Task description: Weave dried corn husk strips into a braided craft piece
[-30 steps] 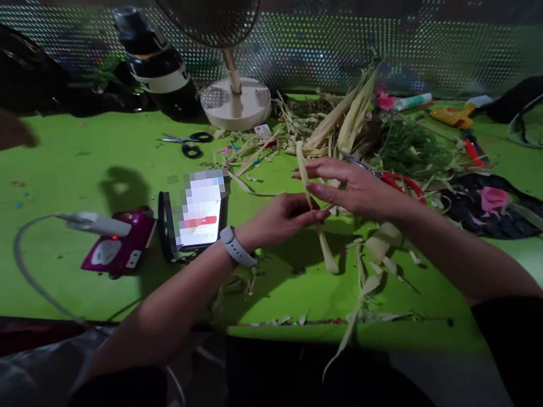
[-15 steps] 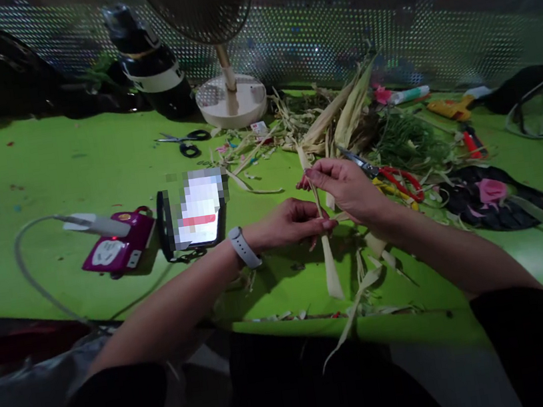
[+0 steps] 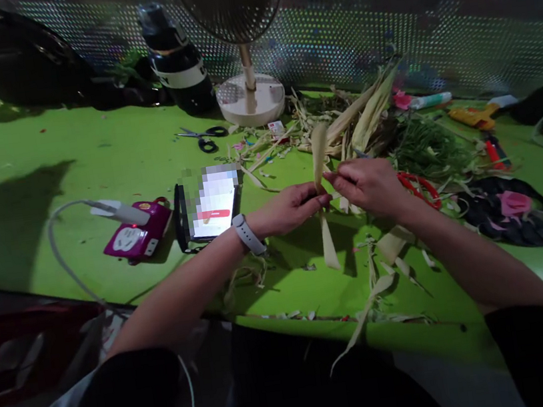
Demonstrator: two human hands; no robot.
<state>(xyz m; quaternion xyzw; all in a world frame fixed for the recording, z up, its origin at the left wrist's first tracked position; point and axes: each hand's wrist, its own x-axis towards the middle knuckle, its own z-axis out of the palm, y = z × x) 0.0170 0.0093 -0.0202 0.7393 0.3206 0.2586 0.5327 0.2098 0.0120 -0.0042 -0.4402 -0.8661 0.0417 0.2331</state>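
Observation:
Upright in front of me stands a pale corn husk strip (image 3: 319, 153), pinched at its narrow middle by my left hand (image 3: 290, 210); its wider ends stick out above and below the fingers. My right hand (image 3: 373, 186) is closed just to the right, its fingertips pinching a thin side piece of husk close to the left fingertips; its palm hides most of that piece. Beneath the right wrist lie red-handled scissors (image 3: 421, 188), partly covered. Loose husk pieces (image 3: 381, 282) lie below the hands, one hanging over the table edge.
Behind the hands is a pile of husks (image 3: 369, 105) and green plant strands (image 3: 422, 145). A phone (image 3: 214, 208), purple power adapter (image 3: 141, 228), black-handled scissors (image 3: 204, 135), fan (image 3: 251, 98) and bottle (image 3: 179, 68) occupy the left and back. A yellow glue gun (image 3: 471, 116) lies right.
My right hand has left the upper part of the husk strip and moved to its right side. The strip's top now stands free and spread wider. The whole view has shifted slightly left.

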